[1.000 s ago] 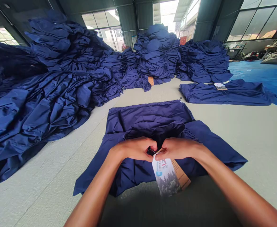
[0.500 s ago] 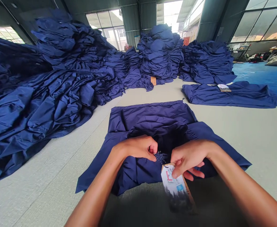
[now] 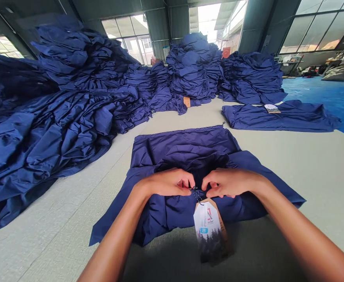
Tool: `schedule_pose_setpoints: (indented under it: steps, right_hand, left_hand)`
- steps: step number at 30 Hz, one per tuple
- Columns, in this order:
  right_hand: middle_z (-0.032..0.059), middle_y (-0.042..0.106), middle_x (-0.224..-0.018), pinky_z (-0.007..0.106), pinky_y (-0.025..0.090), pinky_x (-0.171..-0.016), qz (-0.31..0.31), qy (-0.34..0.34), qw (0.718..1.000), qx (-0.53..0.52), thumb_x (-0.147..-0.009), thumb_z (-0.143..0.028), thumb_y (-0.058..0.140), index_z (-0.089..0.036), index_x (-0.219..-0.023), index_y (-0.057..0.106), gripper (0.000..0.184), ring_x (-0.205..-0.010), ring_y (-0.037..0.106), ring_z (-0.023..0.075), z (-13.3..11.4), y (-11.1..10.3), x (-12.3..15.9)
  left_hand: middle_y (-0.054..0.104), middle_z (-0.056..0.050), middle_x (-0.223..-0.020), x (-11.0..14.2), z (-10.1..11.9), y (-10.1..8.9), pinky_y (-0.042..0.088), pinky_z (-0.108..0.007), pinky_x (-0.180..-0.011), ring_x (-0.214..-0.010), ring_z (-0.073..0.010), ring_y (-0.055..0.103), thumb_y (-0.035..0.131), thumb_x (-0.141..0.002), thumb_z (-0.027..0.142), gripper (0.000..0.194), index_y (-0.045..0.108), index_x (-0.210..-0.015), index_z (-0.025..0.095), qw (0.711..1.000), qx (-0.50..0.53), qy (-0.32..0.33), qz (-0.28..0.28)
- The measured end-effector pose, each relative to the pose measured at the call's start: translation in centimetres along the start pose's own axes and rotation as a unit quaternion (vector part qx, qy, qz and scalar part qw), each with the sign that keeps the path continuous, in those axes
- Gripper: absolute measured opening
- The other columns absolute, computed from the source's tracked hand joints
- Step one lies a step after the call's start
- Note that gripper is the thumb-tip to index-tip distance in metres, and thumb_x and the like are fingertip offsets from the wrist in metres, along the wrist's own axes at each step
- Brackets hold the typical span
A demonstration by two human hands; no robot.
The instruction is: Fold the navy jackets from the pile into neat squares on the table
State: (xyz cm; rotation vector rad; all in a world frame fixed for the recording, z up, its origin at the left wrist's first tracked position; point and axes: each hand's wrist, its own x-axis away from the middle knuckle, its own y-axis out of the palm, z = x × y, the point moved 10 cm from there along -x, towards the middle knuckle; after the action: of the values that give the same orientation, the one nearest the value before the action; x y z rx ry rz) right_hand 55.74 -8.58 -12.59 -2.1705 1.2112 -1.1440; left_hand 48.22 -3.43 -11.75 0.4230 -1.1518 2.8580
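- A dark blue garment point(image 3: 186, 150) lies spread and rumpled on the pale table point(image 3: 119, 156), toward its near edge; its two lower corners flare out left and right.
- The left hand point(image 3: 172, 182) pinches a thin speckled cord point(image 3: 197, 194) between thumb and forefinger, over the middle of the garment.
- The right hand point(image 3: 230, 182) is loosely curled, thumb and forefinger parted, just beside the cord; whether it touches the cloth, I cannot tell.
- From the cord hangs a white tag point(image 3: 209, 227) with dark trees printed low down, a brown card point(image 3: 223, 223) showing behind it.
- Around the tag's lower end it is dark; shadow or clothing, I cannot tell.
- Beyond, near the table's right edge, a folded garment point(image 3: 301, 119) lies flat with a small tag point(image 3: 272, 109) on top.
- A long heap of blue cloth point(image 3: 42, 133) covers the table's left side, up to its far left corner.
- Along the far edge stand a tall pile point(image 3: 193, 74) and a lower pile point(image 3: 252, 76); a brown tag point(image 3: 186, 102) shows at the tall one's foot.
- Past the right edge stretches a bright blue floor point(image 3: 315, 92).
- Dark walls point(image 3: 157, 29) with large bright windows point(image 3: 321, 29) close the room.
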Motion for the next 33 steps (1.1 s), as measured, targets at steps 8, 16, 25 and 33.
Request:
schedule_pose_setpoints:
  steps: [8,16,25,33]
  right_hand:
    - [0.0002,0.068,-0.074,0.022,0.035,-0.057,0.052,-0.072,0.995,0.045,-0.082,-0.025,0.06,-0.017,-0.093,0.075,0.021,-0.062,0.055,0.0109,-0.5,-0.6,-1.0]
    - [0.0026,0.074,-0.089,0.022,0.042,-0.068,0.072,-0.127,0.989,-0.001,-0.078,-0.025,0.064,-0.019,-0.095,0.077,0.023,-0.076,0.062,0.0139,-1.4,-0.7,-2.0]
    - [-0.0026,0.061,-0.066,0.022,0.032,-0.057,0.075,-0.116,0.986,-0.089,-0.076,-0.034,0.067,-0.015,-0.08,0.076,0.022,-0.062,0.048,0.0102,-1.2,-1.0,-2.3]
    - [-0.0059,0.049,-0.058,0.022,0.026,-0.052,0.117,-0.085,0.982,-0.12,-0.071,-0.032,0.068,-0.014,-0.066,0.066,0.018,-0.057,0.039,0.0087,0.5,-1.4,-3.3]
  left_hand:
    - [0.065,0.001,-0.079,-0.6,0.1,0.1,0.038,-0.02,-0.059,-0.068,-0.0117,0.057,0.058,-0.087,0.026,0.019,0.069,-0.102,0.021,0.999,-0.027,-0.002,0.027]
    - [0.071,-0.001,-0.089,0.2,-0.3,-0.2,0.046,-0.02,-0.068,-0.077,-0.0118,0.063,0.059,-0.083,0.013,0.019,0.07,-0.099,0.017,0.997,0.08,-0.002,-0.006]
    - [0.072,0.0,-0.082,-0.7,1.0,-1.4,0.042,-0.019,-0.065,-0.072,-0.0108,0.06,0.063,-0.087,0.02,0.011,0.072,-0.093,0.017,0.995,0.034,0.044,0.082]
    - [0.068,0.0,-0.081,-0.4,2.0,-2.5,0.039,-0.02,-0.063,-0.071,-0.0106,0.056,0.059,-0.091,0.027,0.017,0.07,-0.098,0.017,0.99,0.031,0.049,0.131]
